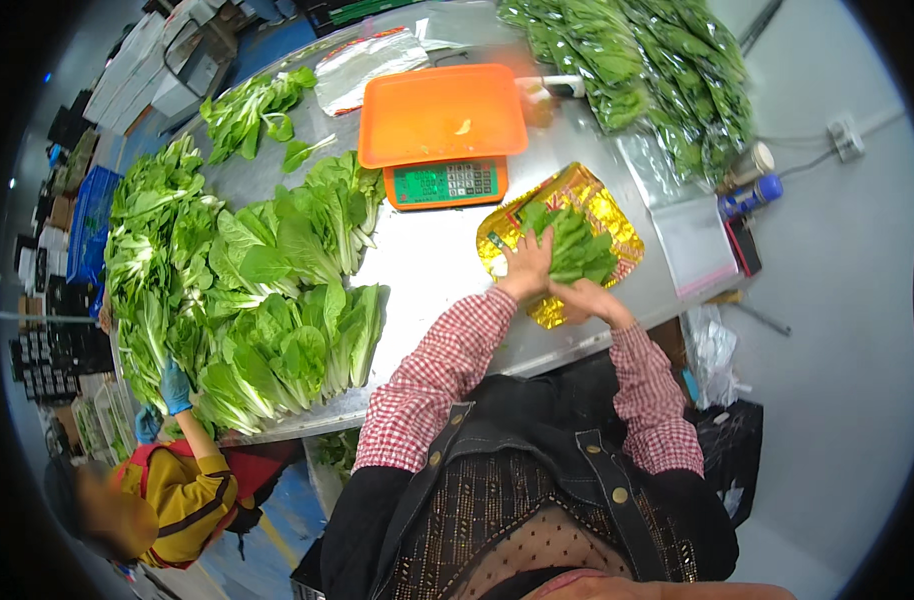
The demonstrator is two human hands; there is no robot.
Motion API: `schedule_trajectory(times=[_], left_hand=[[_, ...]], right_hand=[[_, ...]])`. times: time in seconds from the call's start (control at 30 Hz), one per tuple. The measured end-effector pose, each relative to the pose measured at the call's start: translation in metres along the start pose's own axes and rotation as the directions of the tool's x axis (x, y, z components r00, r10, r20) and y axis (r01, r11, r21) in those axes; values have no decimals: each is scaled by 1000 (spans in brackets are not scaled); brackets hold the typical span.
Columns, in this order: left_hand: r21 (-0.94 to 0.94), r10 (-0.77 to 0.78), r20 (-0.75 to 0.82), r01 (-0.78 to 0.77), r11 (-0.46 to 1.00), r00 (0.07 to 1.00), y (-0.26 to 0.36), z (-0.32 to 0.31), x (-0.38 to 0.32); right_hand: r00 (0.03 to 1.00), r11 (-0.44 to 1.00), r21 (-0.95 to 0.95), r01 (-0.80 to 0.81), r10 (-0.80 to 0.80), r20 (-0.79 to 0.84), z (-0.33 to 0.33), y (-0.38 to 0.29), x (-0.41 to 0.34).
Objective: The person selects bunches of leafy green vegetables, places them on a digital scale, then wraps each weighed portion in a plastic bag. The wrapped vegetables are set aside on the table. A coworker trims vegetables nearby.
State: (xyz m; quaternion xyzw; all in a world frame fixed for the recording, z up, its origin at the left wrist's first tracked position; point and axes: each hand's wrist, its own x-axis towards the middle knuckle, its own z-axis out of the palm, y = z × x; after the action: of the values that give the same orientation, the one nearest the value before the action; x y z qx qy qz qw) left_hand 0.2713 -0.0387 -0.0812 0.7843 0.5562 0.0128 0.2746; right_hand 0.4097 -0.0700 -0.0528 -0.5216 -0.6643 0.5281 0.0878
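Observation:
A bunch of leafy greens (583, 244) lies on a shiny gold foil bag (623, 232) on the metal table (427, 277). My left hand (528, 262) presses on the left part of the bunch with spread fingers. Below it, my right hand (588, 300) touches the lower edge of the bunch and the foil; its fingers are partly hidden. An orange weighing scale (446, 184) stands beyond my hands, with an orange tray (442, 112) on top holding a small leaf scrap.
Heaped leafy greens (277, 337) cover the table's left side. Bagged greens (637, 75) lie at the upper right, near clear plastic bags (689, 240) and a blue can (753, 195). At the lower left, a co-worker in blue gloves (176, 386) handles greens.

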Motion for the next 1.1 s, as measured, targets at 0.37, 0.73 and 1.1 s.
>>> schedule_trajectory(times=[0.37, 0.73, 1.1], left_hand=[[-119, 2, -93, -13, 993, 996, -2, 25, 7], [-225, -18, -160, -18, 974, 987, 10, 51, 28], [-86, -68, -53, 63, 994, 996, 16, 8, 13]], right_hand=[[592, 765, -590, 261, -609, -528, -7, -159, 237], [988, 895, 417, 156, -141, -65, 36, -136, 51], [869, 580, -750, 318, -494, -13, 12, 55, -46]])
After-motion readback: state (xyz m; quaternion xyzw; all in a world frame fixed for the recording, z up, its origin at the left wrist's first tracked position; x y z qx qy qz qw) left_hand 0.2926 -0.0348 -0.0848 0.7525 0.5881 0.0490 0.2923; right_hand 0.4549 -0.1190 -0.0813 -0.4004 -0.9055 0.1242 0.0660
